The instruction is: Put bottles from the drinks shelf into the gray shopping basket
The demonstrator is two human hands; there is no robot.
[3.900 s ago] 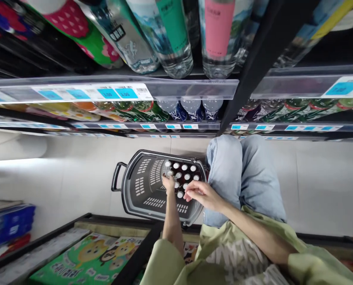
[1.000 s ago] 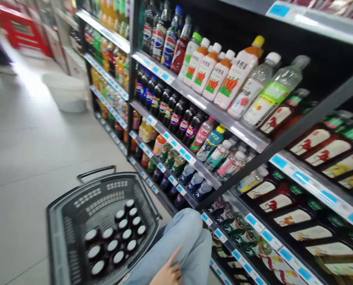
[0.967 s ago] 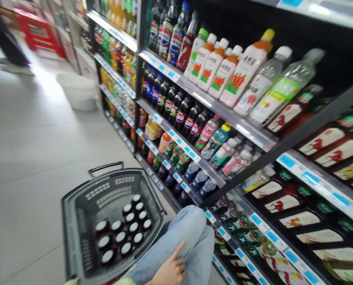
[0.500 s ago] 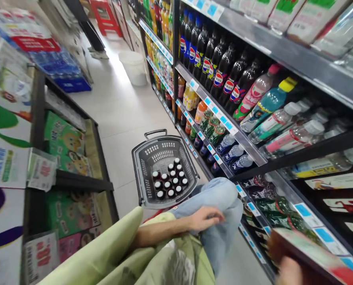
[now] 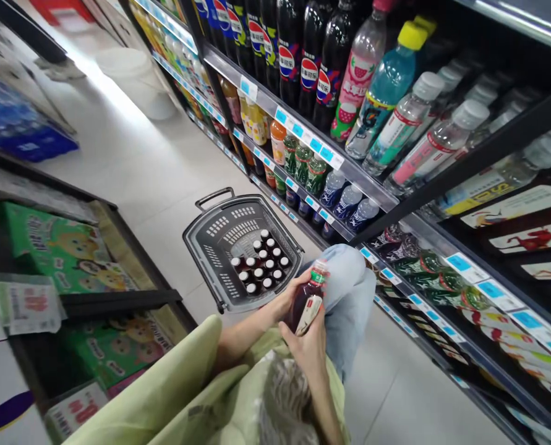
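Both of my hands are on a dark red-brown drink bottle (image 5: 307, 304) with a pale label and a green band at its neck, held tilted over my knee. My left hand (image 5: 286, 298) grips its upper part from the left, with the fingers partly hidden behind it. My right hand (image 5: 308, 346) is wrapped round the lower part, thumb across the front. Just beyond stands a grey shopping basket (image 5: 201, 281) on the floor. Several dark bottles with white caps (image 5: 258, 272) stand upright together at its near right side.
On the right, shelves (image 5: 386, 191) hold cola bottles (image 5: 287, 59), clear bottles and cartons. A rack with green packs (image 5: 62, 241) borders the aisle on the left. Farther along are a white bucket (image 5: 138, 80), wrapped water bottles (image 5: 20, 117) and another person's leg (image 5: 29, 31).
My right hand has come from the lower right shelf side to my lap with the bottle. My left hand has lifted off my knee and closed on it. The view has shifted.
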